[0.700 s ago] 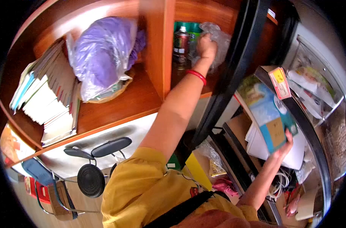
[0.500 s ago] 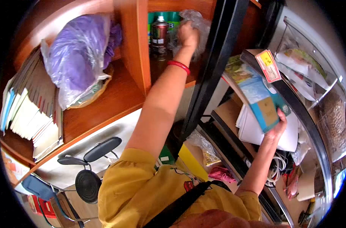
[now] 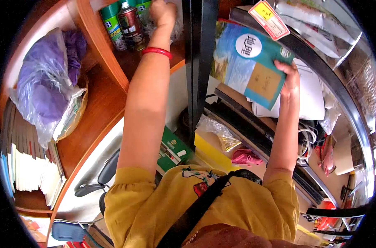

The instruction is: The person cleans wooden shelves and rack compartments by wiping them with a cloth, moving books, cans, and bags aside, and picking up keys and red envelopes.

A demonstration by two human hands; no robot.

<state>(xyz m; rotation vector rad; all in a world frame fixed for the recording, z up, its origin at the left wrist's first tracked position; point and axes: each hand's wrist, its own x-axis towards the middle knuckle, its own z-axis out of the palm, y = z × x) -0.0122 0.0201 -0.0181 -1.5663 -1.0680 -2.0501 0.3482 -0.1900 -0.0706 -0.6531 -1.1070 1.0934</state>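
Note:
My left hand (image 3: pixel 163 15) is closed inside the wooden shelf compartment, with crumpled clear plastic (image 3: pixel 176 31) at its fingers. Beside it stand a dark red spray can (image 3: pixel 131 28) with a white nozzle and several green cans (image 3: pixel 112 27). A red bangle (image 3: pixel 157 52) circles that wrist. On the other side of a black post, my right hand (image 3: pixel 288 78) grips a teal book (image 3: pixel 250 58) by its edge, thumb on the cover. The cover shows a white circle with lettering and a tan panel. It is in front of the black-edged rack.
A purple bundle in clear plastic (image 3: pixel 47 78) lies on the left shelf near a row of books (image 3: pixel 33 169). The black post (image 3: pixel 194 82) divides the shelf from the rack. A price tag (image 3: pixel 269 20) hangs on the rack edge (image 3: pixel 332 66); white papers (image 3: pixel 310 93) and cables (image 3: pixel 305 142) are below.
The view has swung right, so the shelf appears farther left. My right hand has raised the book and turned its cover toward me. My left hand stays closed among the plastic.

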